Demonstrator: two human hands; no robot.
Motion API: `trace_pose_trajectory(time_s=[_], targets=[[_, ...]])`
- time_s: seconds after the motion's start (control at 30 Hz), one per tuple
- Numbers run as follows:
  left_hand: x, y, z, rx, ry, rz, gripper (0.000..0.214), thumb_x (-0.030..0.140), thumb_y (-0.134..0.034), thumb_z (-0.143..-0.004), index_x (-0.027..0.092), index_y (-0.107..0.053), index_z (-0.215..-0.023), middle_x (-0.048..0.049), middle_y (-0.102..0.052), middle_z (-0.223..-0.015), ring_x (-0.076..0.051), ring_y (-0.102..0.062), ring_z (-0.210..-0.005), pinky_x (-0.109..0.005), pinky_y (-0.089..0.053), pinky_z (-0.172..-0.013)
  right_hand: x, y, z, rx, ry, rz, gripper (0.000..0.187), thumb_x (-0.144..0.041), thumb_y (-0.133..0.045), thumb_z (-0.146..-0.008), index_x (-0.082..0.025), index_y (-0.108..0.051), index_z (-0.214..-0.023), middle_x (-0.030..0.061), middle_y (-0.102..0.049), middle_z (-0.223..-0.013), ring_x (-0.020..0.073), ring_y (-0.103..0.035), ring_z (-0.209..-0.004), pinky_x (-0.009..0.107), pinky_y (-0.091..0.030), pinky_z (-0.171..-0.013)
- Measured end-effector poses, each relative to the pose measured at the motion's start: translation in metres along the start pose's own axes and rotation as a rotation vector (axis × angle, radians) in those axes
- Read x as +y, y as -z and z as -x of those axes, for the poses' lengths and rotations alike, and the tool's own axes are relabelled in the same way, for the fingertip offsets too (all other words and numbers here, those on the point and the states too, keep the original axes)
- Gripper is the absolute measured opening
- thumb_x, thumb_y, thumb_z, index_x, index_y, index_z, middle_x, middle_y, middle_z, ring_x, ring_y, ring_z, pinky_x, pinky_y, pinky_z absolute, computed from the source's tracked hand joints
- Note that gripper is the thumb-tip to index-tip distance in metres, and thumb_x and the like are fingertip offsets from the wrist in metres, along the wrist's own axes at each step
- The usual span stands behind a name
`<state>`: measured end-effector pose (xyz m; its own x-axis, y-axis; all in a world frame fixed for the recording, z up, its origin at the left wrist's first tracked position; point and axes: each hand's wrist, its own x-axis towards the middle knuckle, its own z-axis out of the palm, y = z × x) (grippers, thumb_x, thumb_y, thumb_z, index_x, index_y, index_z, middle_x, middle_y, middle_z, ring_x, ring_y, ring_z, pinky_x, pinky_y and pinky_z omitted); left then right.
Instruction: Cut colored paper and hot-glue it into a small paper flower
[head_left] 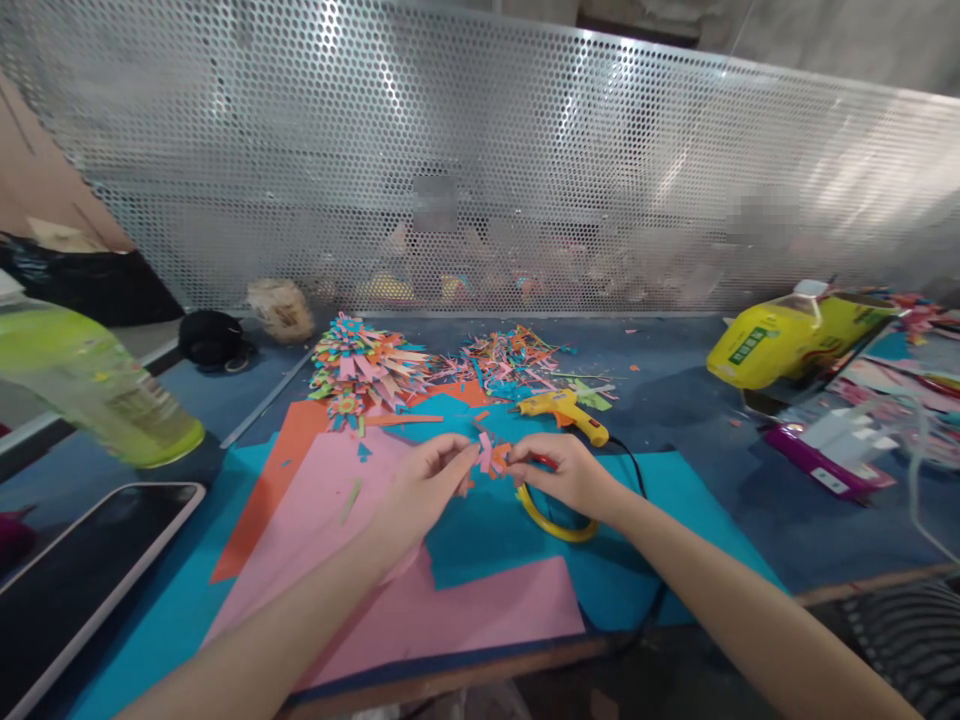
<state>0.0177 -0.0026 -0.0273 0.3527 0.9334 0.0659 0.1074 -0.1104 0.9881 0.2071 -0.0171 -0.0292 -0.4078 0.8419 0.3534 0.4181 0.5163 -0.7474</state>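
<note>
Both hands meet over the blue sheet [480,540]. My left hand [431,480] is closed in a pinch at the left side of a small pink and orange cut paper piece [491,455]. Closed on that piece's right side is my right hand [566,475]. Below the right hand lies a yellow loop [559,525], perhaps a scissors handle; a red bit shows by the fingers. A yellow glue gun [566,412] rests just beyond the right hand. Pink paper [300,540] and orange paper [262,490] lie under and beside the left arm.
Behind stand a pile of fringed paper flowers [360,365] and a heap of paper scraps [510,360]. To the left are a green bottle [97,385] and a phone [97,580]. At right lie a yellow bottle [757,345] and a purple box [821,465]. A perforated metal panel [480,150] closes the back.
</note>
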Motion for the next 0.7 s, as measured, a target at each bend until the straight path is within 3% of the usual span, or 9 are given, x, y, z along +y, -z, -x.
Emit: trace_pose_trajectory(time_s=[0.7], targets=[[0.0014, -0.0017, 0.0035, 0.004, 0.023, 0.005, 0.027, 0.039, -0.051, -0.077, 0.018, -0.049, -0.061, 0.0057, -0.043, -0.046, -0.008, -0.041, -0.047, -0.021, -0.032, -0.049, 0.0015, 0.0003, -0.0001, -0.008, -0.001, 0.019, 0.018, -0.033, -0.055, -0.079, -0.016, -0.060, -0.074, 0.0020, -0.063, -0.070, 0.0120, -0.056, -0.065, 0.022, -0.044, -0.062]])
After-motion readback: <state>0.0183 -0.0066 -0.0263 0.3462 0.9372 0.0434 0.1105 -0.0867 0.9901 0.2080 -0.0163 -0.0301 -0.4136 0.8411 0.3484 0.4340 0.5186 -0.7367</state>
